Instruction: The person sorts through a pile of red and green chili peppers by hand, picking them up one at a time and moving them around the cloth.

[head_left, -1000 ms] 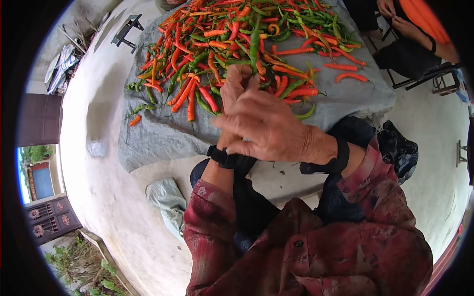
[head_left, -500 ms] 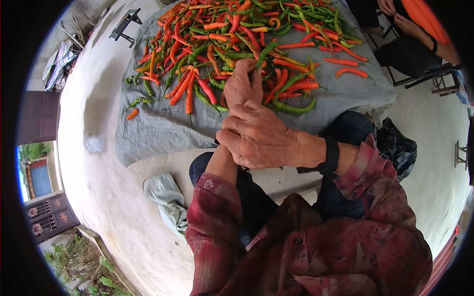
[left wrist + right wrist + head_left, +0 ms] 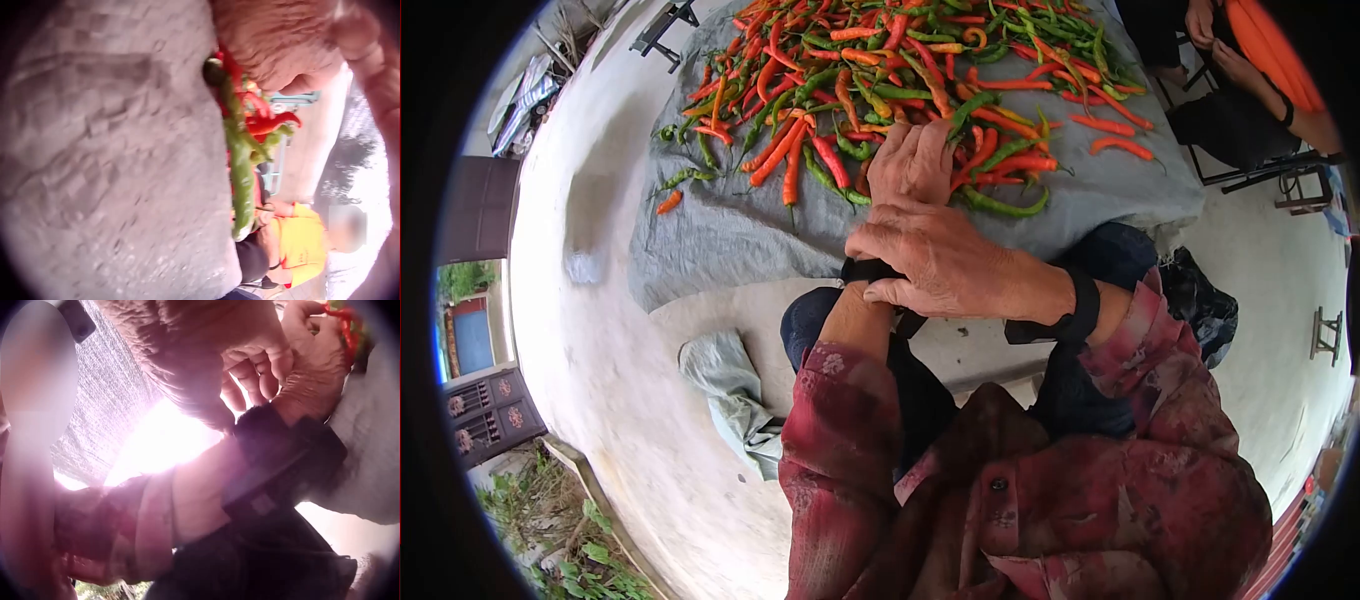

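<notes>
At the near edge of a grey woven cloth [image 3: 730,240] | left hand [image 3: 910,160] foremost, fingers curled on long red and green chillies [image 3: 880,70] heaped just ahead | right hand [image 3: 945,265] behind it, clasping black wrist strap [image 3: 868,270].

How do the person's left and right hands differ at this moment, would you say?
The left hand reaches forward onto the chilies on the cloth; the right hand sits nearer the body, off the pile. The left hand's fingers dip among chilies; the right hand lies across the left wrist at its strap. Both wrists wear black straps.
</notes>
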`<state>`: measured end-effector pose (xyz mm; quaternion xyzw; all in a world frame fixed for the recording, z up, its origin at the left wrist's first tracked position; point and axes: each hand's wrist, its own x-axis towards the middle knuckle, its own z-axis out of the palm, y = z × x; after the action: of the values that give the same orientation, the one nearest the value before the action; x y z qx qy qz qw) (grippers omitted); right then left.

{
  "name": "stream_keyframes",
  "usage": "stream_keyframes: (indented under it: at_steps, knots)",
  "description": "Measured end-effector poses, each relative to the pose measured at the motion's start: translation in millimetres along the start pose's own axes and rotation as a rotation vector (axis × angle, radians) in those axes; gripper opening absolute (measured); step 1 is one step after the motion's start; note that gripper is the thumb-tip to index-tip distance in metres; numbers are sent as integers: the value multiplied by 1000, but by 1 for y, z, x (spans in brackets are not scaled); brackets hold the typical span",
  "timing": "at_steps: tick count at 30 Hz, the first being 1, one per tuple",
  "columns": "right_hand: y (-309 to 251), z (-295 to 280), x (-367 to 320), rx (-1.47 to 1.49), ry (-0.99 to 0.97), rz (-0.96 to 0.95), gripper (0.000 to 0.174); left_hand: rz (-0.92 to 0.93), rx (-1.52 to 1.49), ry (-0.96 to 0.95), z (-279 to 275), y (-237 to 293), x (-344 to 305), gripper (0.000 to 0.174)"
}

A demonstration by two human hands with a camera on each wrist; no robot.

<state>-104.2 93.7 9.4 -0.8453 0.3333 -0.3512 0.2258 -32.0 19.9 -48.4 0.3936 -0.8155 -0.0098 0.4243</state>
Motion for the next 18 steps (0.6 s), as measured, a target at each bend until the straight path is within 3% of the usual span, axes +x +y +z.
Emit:
stream_keyframes:
  at_steps: [3,6,8,9,11,12,14,16,18]
  knots:
    - [-6,-5,-6,-37,-27,-68,35,-105,-125,18,-4,11,1,29]
    - [-5,-12,-4,-33,-7,-171,28,-186,-212,35,-5,11,6,29]
    - [3,-29,1,198,134,-84,21,-333,-324,81,-7,11,9,27]
    - [7,-45,7,124,242,-79,17,-397,-449,46,-9,4,12,23]
    - [20,-69,6,288,275,330,20,-413,-473,68,-15,0,18,21]
    - [29,-76,8,271,287,323,20,-430,-503,84,-17,0,23,19]
    - [52,-83,5,928,546,615,25,-461,-532,62,-25,6,38,17]
    - [64,-82,8,989,662,606,26,-431,-508,45,-27,12,51,16]
    - [63,-83,11,1120,766,862,25,-413,-540,54,-28,20,55,15]
